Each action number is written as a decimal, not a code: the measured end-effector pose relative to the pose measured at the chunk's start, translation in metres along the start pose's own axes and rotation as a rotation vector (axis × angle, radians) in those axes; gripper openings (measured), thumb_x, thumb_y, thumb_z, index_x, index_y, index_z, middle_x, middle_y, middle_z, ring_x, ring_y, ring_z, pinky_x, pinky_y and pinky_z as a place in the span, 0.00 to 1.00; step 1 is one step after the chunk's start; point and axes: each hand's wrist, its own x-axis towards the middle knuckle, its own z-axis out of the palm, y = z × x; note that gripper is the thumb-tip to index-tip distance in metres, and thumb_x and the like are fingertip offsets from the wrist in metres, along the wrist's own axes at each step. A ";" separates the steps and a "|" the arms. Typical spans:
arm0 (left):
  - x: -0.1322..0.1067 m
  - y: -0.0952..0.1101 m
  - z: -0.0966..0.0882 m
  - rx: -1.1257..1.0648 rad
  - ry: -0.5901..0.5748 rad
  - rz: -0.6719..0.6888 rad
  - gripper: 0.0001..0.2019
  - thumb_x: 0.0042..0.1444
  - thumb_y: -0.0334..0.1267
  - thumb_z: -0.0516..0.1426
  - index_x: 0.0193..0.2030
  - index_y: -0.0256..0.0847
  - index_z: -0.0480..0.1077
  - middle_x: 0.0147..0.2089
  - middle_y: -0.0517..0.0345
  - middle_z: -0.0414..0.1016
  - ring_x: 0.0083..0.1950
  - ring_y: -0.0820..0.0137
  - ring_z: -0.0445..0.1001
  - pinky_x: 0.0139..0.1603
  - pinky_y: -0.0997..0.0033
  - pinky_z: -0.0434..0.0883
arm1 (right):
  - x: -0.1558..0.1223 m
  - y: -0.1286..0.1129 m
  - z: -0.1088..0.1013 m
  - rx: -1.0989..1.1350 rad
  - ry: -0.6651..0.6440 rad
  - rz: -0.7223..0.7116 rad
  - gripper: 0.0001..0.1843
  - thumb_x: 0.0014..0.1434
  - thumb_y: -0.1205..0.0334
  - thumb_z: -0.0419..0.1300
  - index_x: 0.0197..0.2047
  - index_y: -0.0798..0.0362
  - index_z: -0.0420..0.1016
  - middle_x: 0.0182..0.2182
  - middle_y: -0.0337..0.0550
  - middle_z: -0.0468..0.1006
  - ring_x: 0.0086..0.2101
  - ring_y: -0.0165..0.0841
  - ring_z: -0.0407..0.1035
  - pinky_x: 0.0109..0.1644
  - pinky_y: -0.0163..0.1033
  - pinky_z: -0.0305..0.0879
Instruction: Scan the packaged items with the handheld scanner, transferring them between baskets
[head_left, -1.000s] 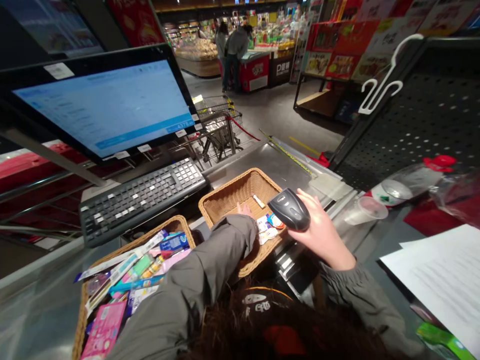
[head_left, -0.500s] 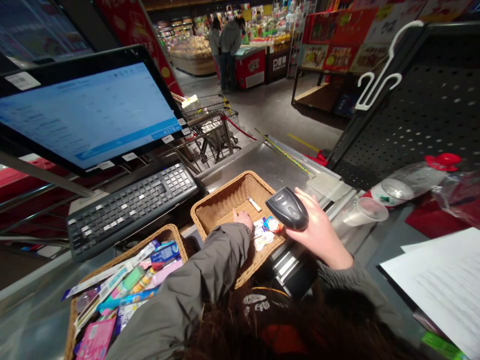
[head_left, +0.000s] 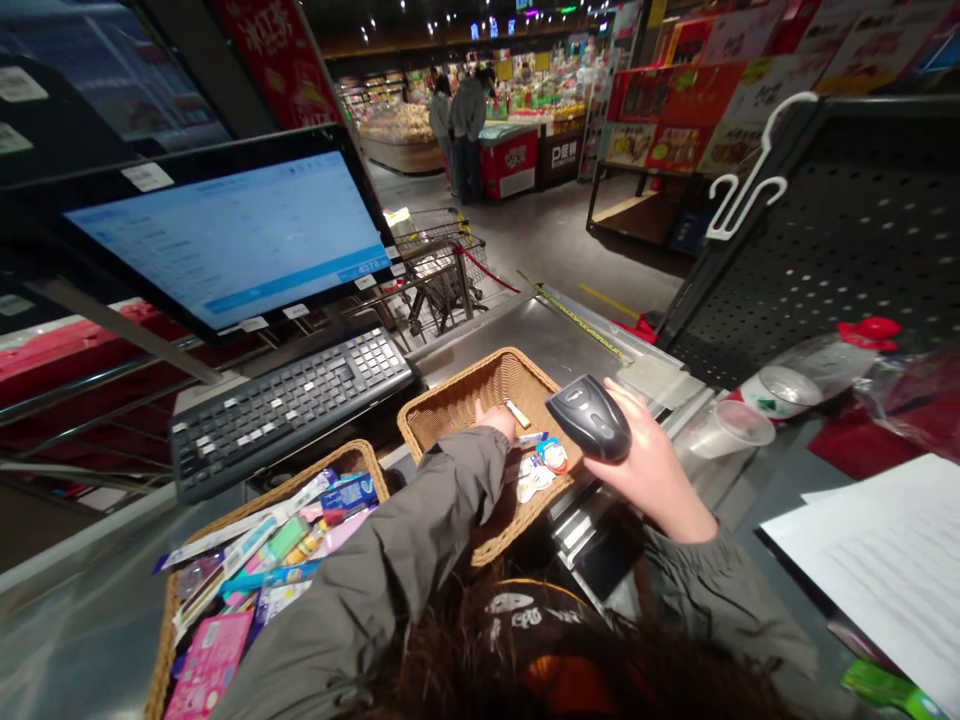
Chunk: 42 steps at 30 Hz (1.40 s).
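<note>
My right hand (head_left: 651,468) is closed round a black barcode scanner (head_left: 589,417), held just right of a wicker basket (head_left: 450,405) on the steel checkout counter. My left hand (head_left: 495,417) reaches into that basket, mostly hidden by my grey sleeve; its fingers touch a small tan stick-shaped item (head_left: 517,413). A few small packets (head_left: 541,466) lie at the basket's near right corner. A second wicker basket (head_left: 339,460) at the lower left is full of several colourful packets.
A black keyboard (head_left: 289,405) and a lit monitor (head_left: 232,235) stand at the left. A clear plastic cup (head_left: 726,428) and white papers (head_left: 885,560) lie at the right, below a black pegboard (head_left: 832,250). Shopping carts (head_left: 435,262) and two people (head_left: 459,120) are beyond.
My left hand has slid farther into the right basket toward the tan stick item. The scanner hand has stayed nearly still; the camera shifted slightly.
</note>
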 end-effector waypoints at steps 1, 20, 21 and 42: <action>-0.004 -0.002 -0.014 0.009 0.046 -0.044 0.15 0.58 0.44 0.62 0.48 0.36 0.76 0.53 0.44 0.76 0.60 0.51 0.70 0.68 0.29 0.50 | -0.002 -0.001 -0.001 -0.008 0.019 0.001 0.31 0.51 0.57 0.63 0.58 0.52 0.68 0.58 0.59 0.72 0.63 0.57 0.60 0.66 0.72 0.51; -0.263 -0.102 -0.124 -0.223 0.707 -0.150 0.09 0.58 0.40 0.58 0.32 0.42 0.77 0.64 0.54 0.71 0.71 0.55 0.60 0.70 0.39 0.55 | -0.006 -0.136 0.012 -0.012 -0.020 -0.464 0.30 0.57 0.59 0.60 0.62 0.51 0.61 0.61 0.60 0.66 0.67 0.57 0.52 0.66 0.75 0.47; -0.272 -0.108 -0.122 -0.238 0.718 -0.154 0.09 0.58 0.40 0.58 0.31 0.42 0.77 0.64 0.54 0.71 0.71 0.55 0.60 0.71 0.41 0.55 | -0.007 -0.144 0.015 -0.010 -0.046 -0.484 0.29 0.57 0.59 0.60 0.62 0.50 0.62 0.61 0.59 0.66 0.67 0.58 0.52 0.66 0.76 0.47; -0.361 -0.136 -0.090 -0.171 0.803 -0.315 0.07 0.60 0.37 0.57 0.33 0.42 0.76 0.68 0.53 0.67 0.74 0.51 0.53 0.68 0.26 0.44 | -0.034 -0.214 0.052 0.026 -0.213 -0.549 0.28 0.54 0.63 0.58 0.60 0.51 0.68 0.59 0.56 0.71 0.66 0.56 0.55 0.66 0.75 0.48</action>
